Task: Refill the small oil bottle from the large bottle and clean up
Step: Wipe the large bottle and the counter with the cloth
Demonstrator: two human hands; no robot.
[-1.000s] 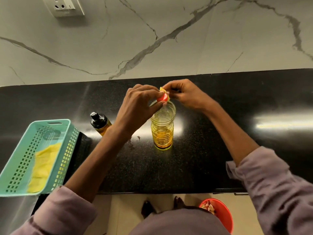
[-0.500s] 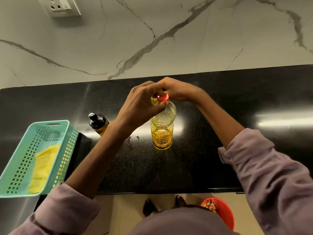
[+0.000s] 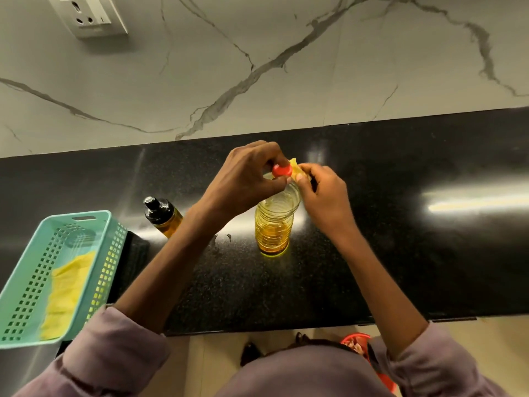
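The large clear oil bottle (image 3: 274,224) stands upright on the black counter (image 3: 400,253), about a third full of golden oil. My left hand (image 3: 243,179) grips its red cap (image 3: 282,170) at the top. My right hand (image 3: 323,196) pinches a small yellow piece (image 3: 294,164) right beside the cap, at the bottle's neck. The small oil bottle (image 3: 163,214), amber with a black pump top, stands to the left of my left forearm, apart from both hands.
A teal perforated basket (image 3: 83,222) holding a yellow cloth (image 3: 64,293) sits at the counter's left front corner. A wall socket (image 3: 88,15) is on the marble backsplash. A red bin (image 3: 357,342) stands on the floor below the counter edge.
My right hand has swung from behind the cap round to the bottle's right side, still pinching the yellow piece. My left hand stays on the red cap. The bottle has not moved.
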